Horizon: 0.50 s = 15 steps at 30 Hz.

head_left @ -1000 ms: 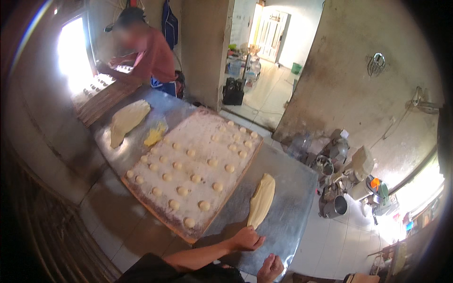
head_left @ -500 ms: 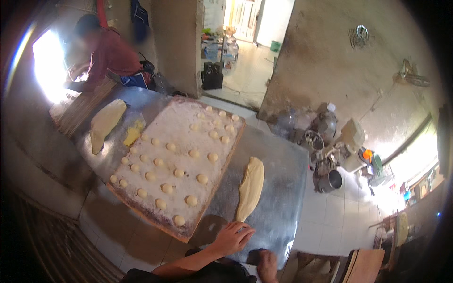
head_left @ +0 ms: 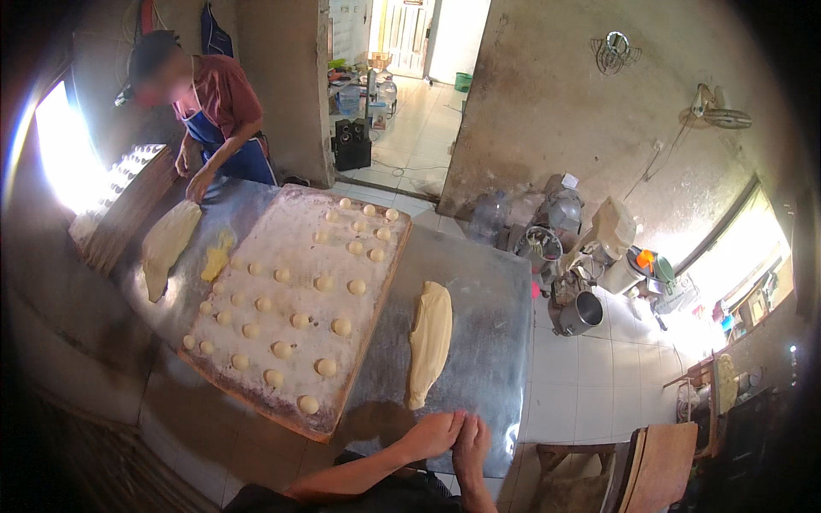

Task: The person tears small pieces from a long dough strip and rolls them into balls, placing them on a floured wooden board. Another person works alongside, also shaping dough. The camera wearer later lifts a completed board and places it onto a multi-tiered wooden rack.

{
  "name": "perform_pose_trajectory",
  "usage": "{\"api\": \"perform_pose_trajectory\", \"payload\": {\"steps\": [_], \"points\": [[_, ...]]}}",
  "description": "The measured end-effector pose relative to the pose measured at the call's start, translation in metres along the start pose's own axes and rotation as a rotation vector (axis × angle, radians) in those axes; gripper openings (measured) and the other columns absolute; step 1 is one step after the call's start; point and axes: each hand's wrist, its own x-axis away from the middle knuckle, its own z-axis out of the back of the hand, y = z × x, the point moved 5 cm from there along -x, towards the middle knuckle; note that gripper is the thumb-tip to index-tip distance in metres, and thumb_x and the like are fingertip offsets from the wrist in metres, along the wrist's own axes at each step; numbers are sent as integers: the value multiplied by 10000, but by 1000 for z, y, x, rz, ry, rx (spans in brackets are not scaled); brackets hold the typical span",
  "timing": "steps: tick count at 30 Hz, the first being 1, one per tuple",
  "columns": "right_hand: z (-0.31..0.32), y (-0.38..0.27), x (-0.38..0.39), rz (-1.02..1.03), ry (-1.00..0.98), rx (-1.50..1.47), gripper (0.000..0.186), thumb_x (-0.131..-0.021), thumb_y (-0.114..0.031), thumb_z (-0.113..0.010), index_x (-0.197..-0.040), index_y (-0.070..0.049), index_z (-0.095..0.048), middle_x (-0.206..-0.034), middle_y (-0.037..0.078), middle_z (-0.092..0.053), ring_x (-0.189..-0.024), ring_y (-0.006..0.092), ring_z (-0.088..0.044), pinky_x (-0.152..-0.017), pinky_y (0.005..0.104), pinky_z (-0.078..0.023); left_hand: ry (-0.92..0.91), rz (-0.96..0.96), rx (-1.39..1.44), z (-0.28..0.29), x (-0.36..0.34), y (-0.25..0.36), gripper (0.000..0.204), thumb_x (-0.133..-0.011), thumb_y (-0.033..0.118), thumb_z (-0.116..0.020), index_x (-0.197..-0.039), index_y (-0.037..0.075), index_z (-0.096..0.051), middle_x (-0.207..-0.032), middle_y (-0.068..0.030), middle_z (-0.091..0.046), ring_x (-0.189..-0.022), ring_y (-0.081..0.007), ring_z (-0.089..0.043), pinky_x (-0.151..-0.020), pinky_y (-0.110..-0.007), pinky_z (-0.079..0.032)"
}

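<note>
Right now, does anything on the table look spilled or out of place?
Perhaps: a ragged yellow patch lies on the metal table between the far dough strip and the floured board. Its broken outline suggests a smear or spill, but I can't tell of what. The near dough strip shows nothing odd.

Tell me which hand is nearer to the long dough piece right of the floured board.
Left. The left hand is just off the near end of the long dough piece; the right hand is farther away, to the left hand's right.

Stained wall (head_left: 539, 120), pale tiled floor (head_left: 556, 385), bright window (head_left: 67, 150)
</note>
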Motion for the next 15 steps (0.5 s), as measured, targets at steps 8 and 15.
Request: {"api": "perform_pose_trajectory", "payload": {"steps": [8, 15], "points": [[-24, 57, -16, 338, 54, 843, 428, -902, -234, -631, -1262, -3, -643, -1582, 316, -401, -1472, 543, -329, -1204, 652, -226, 107, 148, -652, 31, -27, -51, 461, -1049, 489, -537, -947, 55, -657, -724, -200, -723, -716, -390, -746, -604, -516, -577], [-27, 105, 11, 10, -659, 632, 603, -943, -204, -605, -1484, 27, -473, -1505, 336, -473, -1431, 494, -424, -1213, 580, -305, 344, 182, -562, 57, -23, -54, 398, -921, 464, -734, -1003, 80, -667, -786, -135, -726, -748, -329, -736, -631, -466, -563]]}}
